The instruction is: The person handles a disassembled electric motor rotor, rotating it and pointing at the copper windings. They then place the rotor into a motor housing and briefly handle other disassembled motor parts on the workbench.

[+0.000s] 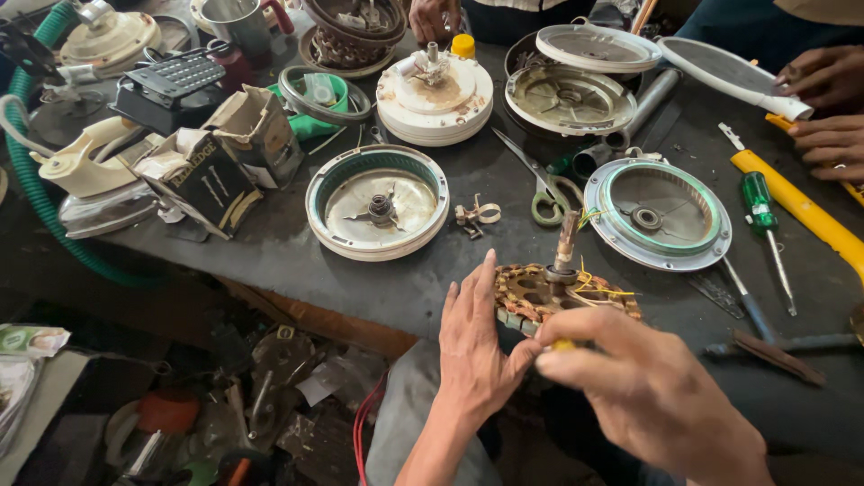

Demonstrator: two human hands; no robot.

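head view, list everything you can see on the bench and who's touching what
motor stator: one, rusty brown with yellow wires, front edge, under both hands
round fan housings: about five, white and grey, across the bench
scissors: one, green handles, centre
screwdriver: one, green handle, right
yellow bar: one, right edge
cardboard boxes: two, opened, left
green hose: one, far left
other people's hands: three in view, far edge and right edge
left hand: resting on the stator
right hand: pinching something small and yellow
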